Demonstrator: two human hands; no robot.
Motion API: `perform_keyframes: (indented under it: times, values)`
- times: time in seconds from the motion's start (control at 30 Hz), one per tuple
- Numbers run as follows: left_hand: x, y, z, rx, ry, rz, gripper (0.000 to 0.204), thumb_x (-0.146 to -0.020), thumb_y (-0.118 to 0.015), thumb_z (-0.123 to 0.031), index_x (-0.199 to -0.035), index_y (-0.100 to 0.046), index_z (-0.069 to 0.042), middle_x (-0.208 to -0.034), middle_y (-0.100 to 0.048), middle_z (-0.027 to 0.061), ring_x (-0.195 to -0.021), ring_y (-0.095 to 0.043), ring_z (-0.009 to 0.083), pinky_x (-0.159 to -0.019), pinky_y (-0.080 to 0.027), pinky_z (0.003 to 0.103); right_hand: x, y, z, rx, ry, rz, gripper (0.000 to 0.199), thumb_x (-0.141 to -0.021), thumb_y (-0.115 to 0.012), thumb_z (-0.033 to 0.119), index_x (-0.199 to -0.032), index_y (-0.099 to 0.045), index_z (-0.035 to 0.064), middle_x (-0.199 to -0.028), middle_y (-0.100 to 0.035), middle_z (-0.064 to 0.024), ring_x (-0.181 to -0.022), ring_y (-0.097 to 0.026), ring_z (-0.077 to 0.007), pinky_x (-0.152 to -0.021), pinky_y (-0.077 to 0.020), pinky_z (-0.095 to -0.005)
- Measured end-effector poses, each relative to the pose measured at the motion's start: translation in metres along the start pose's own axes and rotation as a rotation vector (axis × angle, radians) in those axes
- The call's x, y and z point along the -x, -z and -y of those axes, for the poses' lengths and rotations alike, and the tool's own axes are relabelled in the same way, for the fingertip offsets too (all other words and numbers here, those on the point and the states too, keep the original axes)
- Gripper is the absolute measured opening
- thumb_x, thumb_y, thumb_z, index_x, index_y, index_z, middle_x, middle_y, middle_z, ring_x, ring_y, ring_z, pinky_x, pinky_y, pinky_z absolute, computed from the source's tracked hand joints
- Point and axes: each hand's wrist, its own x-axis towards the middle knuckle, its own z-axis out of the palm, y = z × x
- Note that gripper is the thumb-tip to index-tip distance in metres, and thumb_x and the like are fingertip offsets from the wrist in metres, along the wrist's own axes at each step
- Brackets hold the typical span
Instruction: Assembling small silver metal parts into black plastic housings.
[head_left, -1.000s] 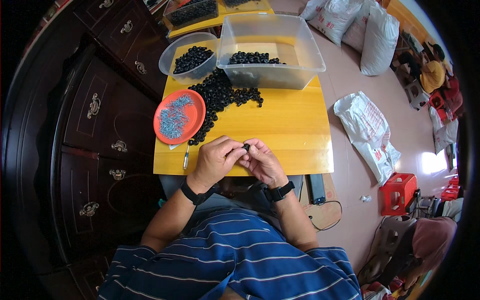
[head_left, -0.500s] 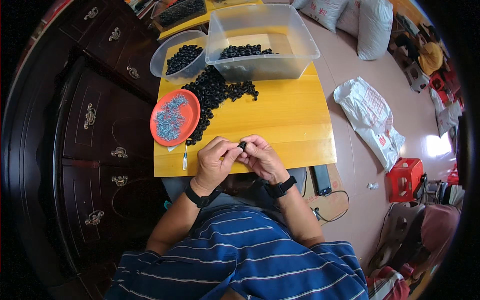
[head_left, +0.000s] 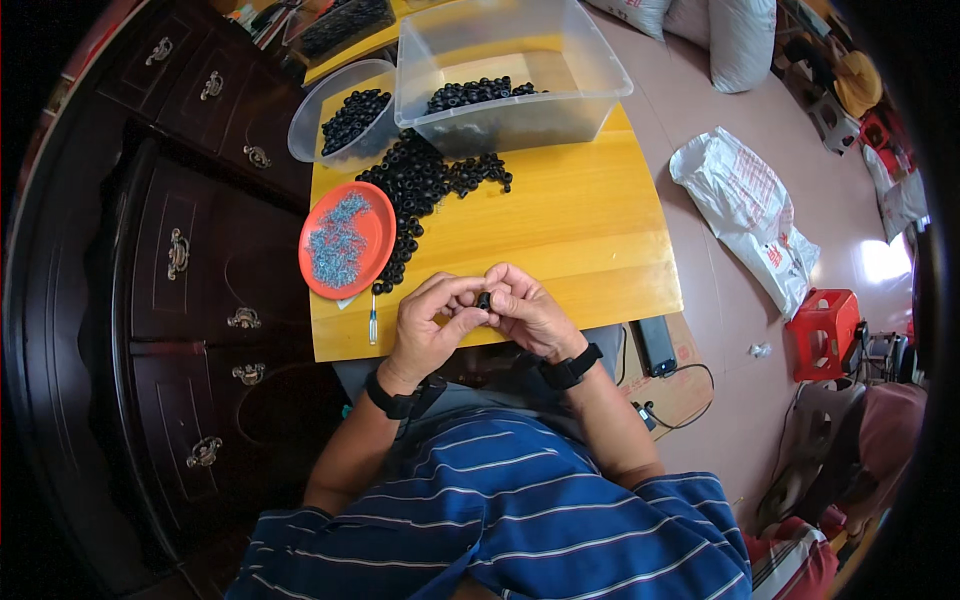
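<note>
Over the near edge of the yellow table (head_left: 560, 230), my two hands meet around one small black cylindrical part (head_left: 484, 300). My left hand (head_left: 428, 325) has its fingers curled with thumb and fingertips at the part's left side. My right hand (head_left: 532, 314) pinches it between thumb and fingers. Fingertips cover much of the part. To the left of my hands lies a slim screwdriver (head_left: 373, 322) with a clear handle. Beyond it sits a red plate (head_left: 377, 232) bearing many small silvery screws or pins (head_left: 338, 245), too fine to tell. Loose black ring-shaped parts (head_left: 415, 172) are heaped beside the plate.
A large clear bin (head_left: 520, 125) and a round clear tub (head_left: 305, 135) hold more black parts at the back. Dark drawers (head_left: 225, 260) stand close on the left. On the floor at right are a white sack (head_left: 735, 190), a red stool (head_left: 822, 335) and other people.
My fingers have shifted around the black part, and more of its side shows between them. The whole view has tilted slightly. The plate, heap and bins stay in place on the table.
</note>
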Motion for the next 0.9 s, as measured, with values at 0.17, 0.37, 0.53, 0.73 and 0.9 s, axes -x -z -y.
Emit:
perform_keyframes:
  times: [0.17,0.37,0.53,0.73,0.9]
  values:
    - [-0.003,0.006,0.004,-0.013,-0.016,0.146,0.032,-0.087,-0.072,-0.016,-0.114,-0.066,0.000,-0.085,-0.057,0.0028,-0.076,-0.055,0.0105,-0.068,-0.045,0.022,0.000,0.001,0.003,0.012,-0.003,0.051,0.020,-0.090,-0.070,0.013,-0.097,-0.052,0.0096,-0.085,-0.066,-0.0009,-0.074,-0.064,-0.0087,-0.072,-0.0534,-0.0208]
    - [-0.007,0.005,0.005,-0.061,-0.116,0.173,0.029,-0.086,-0.073,-0.016,-0.110,-0.068,0.000,-0.081,-0.058,0.0050,-0.068,-0.055,0.0130,-0.062,-0.045,0.025,0.002,0.000,0.003,-0.023,-0.002,0.046,0.016,-0.090,-0.070,0.012,-0.095,-0.054,0.0096,-0.084,-0.066,-0.0018,-0.072,-0.065,-0.0094,-0.070,-0.0526,-0.0201]
    - [-0.005,0.000,0.007,0.014,-0.087,0.133,0.029,-0.086,-0.073,-0.016,-0.110,-0.068,0.000,-0.080,-0.058,0.0048,-0.070,-0.056,0.0133,-0.065,-0.045,0.025,0.003,0.001,0.002,-0.068,0.022,0.067,0.015,-0.091,-0.069,0.011,-0.094,-0.055,0.0093,-0.084,-0.067,-0.0016,-0.074,-0.065,-0.0094,-0.070,-0.0531,-0.0203]
    - [-0.004,0.000,0.011,0.037,-0.062,0.150,0.030,-0.089,-0.070,-0.017,-0.112,-0.066,0.004,-0.085,-0.055,0.0035,-0.074,-0.051,0.0100,-0.066,-0.041,0.022,0.001,0.003,0.001,-0.063,0.027,0.061,0.015,-0.090,-0.069,0.011,-0.095,-0.055,0.0090,-0.086,-0.067,-0.0019,-0.075,-0.066,-0.0096,-0.072,-0.0542,-0.0210]
    - [0.007,-0.014,0.020,0.274,0.065,-0.085,0.017,-0.085,-0.073,-0.005,-0.097,-0.065,0.002,-0.084,-0.058,0.0058,-0.074,-0.056,0.0120,-0.068,-0.046,0.023,0.000,0.003,0.002,-0.068,0.015,0.052,0.015,-0.091,-0.069,0.010,-0.100,-0.058,0.0073,-0.087,-0.068,-0.0030,-0.076,-0.066,-0.0102,-0.073,-0.0547,-0.0220]
